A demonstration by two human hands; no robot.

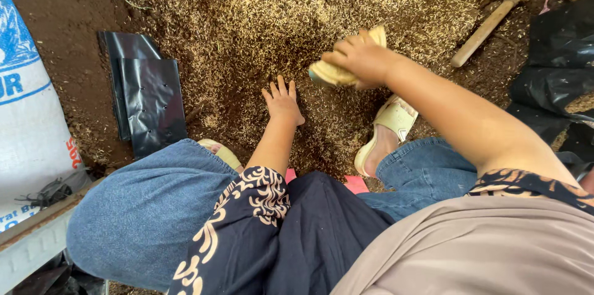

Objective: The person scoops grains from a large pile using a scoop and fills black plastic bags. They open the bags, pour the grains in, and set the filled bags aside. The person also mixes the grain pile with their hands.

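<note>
My right hand (362,58) is closed around a pale yellow scoop-like thing (331,73), held low over a wide heap of brown husk mixed with dark soil (278,10). My left hand (283,102) lies flat with fingers spread on the husk and soil in front of my knees, holding nothing. My feet in cream sandals (387,131) rest on the ground on either side of the left arm.
Flat black plastic bags (148,100) lie on the soil at the left. A white printed sack (28,122) stands at the far left. A wooden handle (492,20) lies at the upper right, beside more black plastic (557,66).
</note>
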